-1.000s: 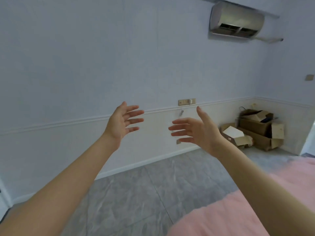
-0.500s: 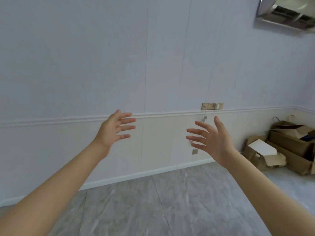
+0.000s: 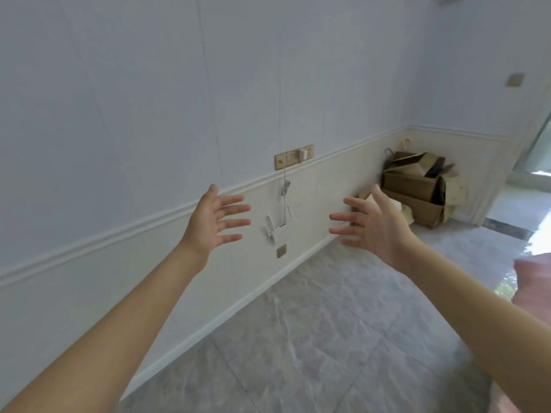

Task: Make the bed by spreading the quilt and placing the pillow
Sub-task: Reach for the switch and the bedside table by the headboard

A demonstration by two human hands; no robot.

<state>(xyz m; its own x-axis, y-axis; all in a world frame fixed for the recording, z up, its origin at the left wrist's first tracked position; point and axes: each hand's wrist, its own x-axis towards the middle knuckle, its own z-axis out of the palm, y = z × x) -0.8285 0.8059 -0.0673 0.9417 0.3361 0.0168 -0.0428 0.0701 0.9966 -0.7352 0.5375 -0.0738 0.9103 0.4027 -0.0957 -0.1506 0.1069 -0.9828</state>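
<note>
- Left hand (image 3: pixel 213 223) and right hand (image 3: pixel 377 226) raised out front over the floor (image 3: pixel 313 338), palms facing each other, fingers spread; grip of each fully loose, nothing held.
- Pink quilt (image 3: pixel 533 272) showing only as a corner at the right edge, well apart from both hands; probably the bedding on the bed, though too little shown to be sure; no pillow in view.
- Best done by turning right toward the pink fabric first, then taking an edge in both hands, spaced wide, before spreading.
- Open floor ahead and to the left, bounded by the wall (image 3: pixel 149 114) and its skirting; cardboard boxes (image 3: pixel 417 186) stacked in the far corner, well clear; doorway beyond at right.
</note>
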